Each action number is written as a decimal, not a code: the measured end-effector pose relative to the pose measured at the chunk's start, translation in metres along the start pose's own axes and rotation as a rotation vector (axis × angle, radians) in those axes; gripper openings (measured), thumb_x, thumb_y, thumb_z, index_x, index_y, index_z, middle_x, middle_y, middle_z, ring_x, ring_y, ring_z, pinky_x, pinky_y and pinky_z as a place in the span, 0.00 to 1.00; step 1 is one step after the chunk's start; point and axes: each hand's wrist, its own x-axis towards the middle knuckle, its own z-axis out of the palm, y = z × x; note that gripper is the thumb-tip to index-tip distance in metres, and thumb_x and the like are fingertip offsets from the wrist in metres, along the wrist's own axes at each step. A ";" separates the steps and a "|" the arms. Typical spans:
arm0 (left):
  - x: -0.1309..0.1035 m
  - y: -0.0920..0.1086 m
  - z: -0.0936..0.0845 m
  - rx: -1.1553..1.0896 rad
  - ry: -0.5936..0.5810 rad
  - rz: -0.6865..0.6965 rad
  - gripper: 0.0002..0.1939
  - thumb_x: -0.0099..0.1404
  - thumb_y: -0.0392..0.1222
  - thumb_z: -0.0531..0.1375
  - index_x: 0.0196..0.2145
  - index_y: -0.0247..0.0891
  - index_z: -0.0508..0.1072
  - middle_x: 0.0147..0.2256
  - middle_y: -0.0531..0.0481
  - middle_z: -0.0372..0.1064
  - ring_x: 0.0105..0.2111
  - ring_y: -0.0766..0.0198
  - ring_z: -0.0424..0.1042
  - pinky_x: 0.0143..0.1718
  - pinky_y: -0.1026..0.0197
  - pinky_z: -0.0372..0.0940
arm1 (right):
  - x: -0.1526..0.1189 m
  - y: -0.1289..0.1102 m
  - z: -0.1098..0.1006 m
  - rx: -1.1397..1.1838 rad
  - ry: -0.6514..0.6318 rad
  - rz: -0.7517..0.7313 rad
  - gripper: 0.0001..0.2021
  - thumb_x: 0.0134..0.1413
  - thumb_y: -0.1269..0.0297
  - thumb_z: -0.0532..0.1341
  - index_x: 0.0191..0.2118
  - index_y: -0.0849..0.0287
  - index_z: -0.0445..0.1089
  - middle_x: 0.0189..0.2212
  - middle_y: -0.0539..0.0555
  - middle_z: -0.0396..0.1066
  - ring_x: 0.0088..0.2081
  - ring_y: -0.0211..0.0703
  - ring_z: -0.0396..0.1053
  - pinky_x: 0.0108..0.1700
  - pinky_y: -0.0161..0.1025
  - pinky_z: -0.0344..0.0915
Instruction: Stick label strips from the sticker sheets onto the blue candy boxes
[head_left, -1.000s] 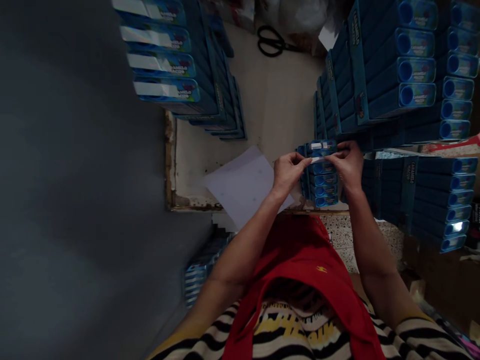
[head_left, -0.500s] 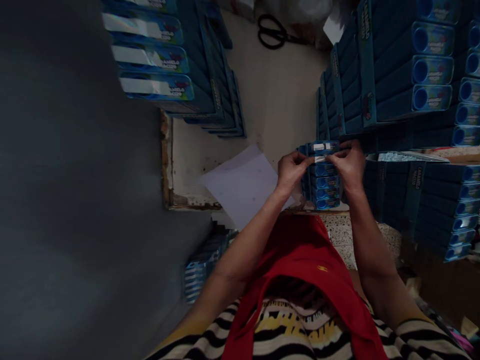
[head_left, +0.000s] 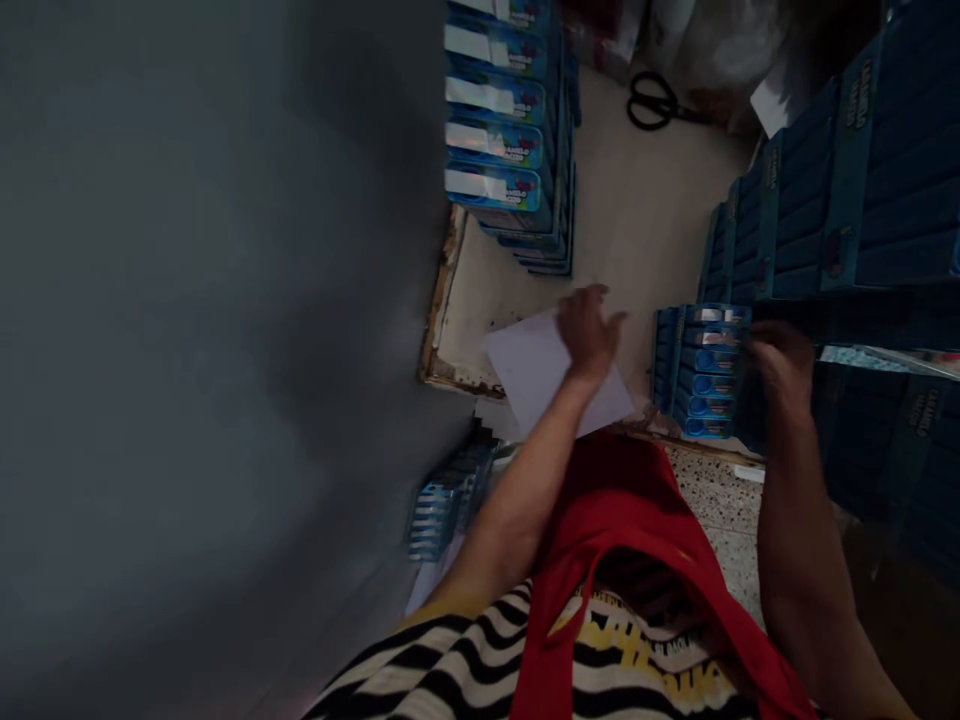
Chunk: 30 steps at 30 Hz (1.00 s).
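My left hand [head_left: 589,335] is over the white sheet [head_left: 529,365] near the table's front edge, fingers spread, holding nothing I can see. Whether it touches the sheet I cannot tell. To the right stands a small stack of blue candy boxes [head_left: 709,385]; its two upper box ends carry pale label strips [head_left: 716,338], while the lower ends show blue circles. Beside that stack's right side is my right hand [head_left: 784,360], somewhat blurred, its fingers loosely apart and nothing visible in them.
Tall stacks of blue boxes stand at the back left [head_left: 495,190] and on the right [head_left: 847,190]. Black-handled scissors [head_left: 651,102] lie at the back of the pale table [head_left: 630,200]. A grey wall [head_left: 225,350] borders the left side. More blue boxes [head_left: 435,515] are below the table.
Both hands have left the label strip on the second box end. My left hand moved left over the sheet, my right hand to the stack's right side. The view shifted left.
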 end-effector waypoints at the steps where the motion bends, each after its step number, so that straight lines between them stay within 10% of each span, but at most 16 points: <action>1: 0.015 -0.019 -0.021 0.187 0.048 0.007 0.25 0.63 0.40 0.73 0.56 0.39 0.75 0.59 0.34 0.73 0.61 0.40 0.67 0.57 0.45 0.64 | -0.005 -0.007 -0.003 -0.069 0.023 -0.007 0.16 0.48 0.53 0.65 0.40 0.57 0.76 0.33 0.55 0.76 0.34 0.50 0.74 0.41 0.48 0.70; 6: 0.046 -0.097 -0.089 0.665 -0.358 0.172 0.11 0.70 0.34 0.60 0.48 0.34 0.79 0.51 0.31 0.76 0.55 0.39 0.72 0.50 0.47 0.64 | -0.058 -0.058 0.017 -0.187 0.288 -0.240 0.17 0.61 0.52 0.65 0.50 0.55 0.74 0.43 0.58 0.76 0.41 0.51 0.74 0.50 0.50 0.71; 12: -0.027 -0.114 -0.091 0.700 -0.342 0.619 0.12 0.70 0.29 0.56 0.38 0.38 0.80 0.39 0.36 0.75 0.44 0.45 0.72 0.44 0.49 0.61 | -0.068 -0.087 0.117 -0.075 -0.267 -0.387 0.19 0.64 0.52 0.66 0.55 0.57 0.75 0.55 0.62 0.79 0.57 0.56 0.75 0.60 0.49 0.69; 18: -0.063 -0.115 -0.091 0.615 -0.370 0.644 0.08 0.71 0.32 0.60 0.40 0.39 0.79 0.41 0.36 0.75 0.45 0.46 0.71 0.46 0.48 0.61 | -0.032 -0.084 0.194 -0.456 -0.889 -0.423 0.30 0.50 0.72 0.72 0.61 0.55 0.77 0.62 0.58 0.77 0.62 0.55 0.73 0.62 0.44 0.66; 23: -0.049 -0.108 -0.106 0.421 -0.246 0.434 0.42 0.54 0.55 0.79 0.61 0.35 0.73 0.60 0.29 0.71 0.61 0.35 0.67 0.61 0.43 0.61 | -0.038 -0.076 0.202 -0.466 -0.850 -0.403 0.15 0.57 0.72 0.65 0.48 0.58 0.82 0.45 0.54 0.83 0.47 0.47 0.77 0.48 0.37 0.66; 30: -0.003 -0.114 -0.099 -0.029 -0.663 0.185 0.14 0.66 0.45 0.61 0.42 0.40 0.84 0.40 0.45 0.82 0.44 0.51 0.80 0.49 0.56 0.68 | -0.061 -0.091 0.191 -0.530 -0.581 -0.564 0.13 0.66 0.68 0.64 0.51 0.55 0.84 0.48 0.59 0.84 0.54 0.55 0.73 0.57 0.48 0.58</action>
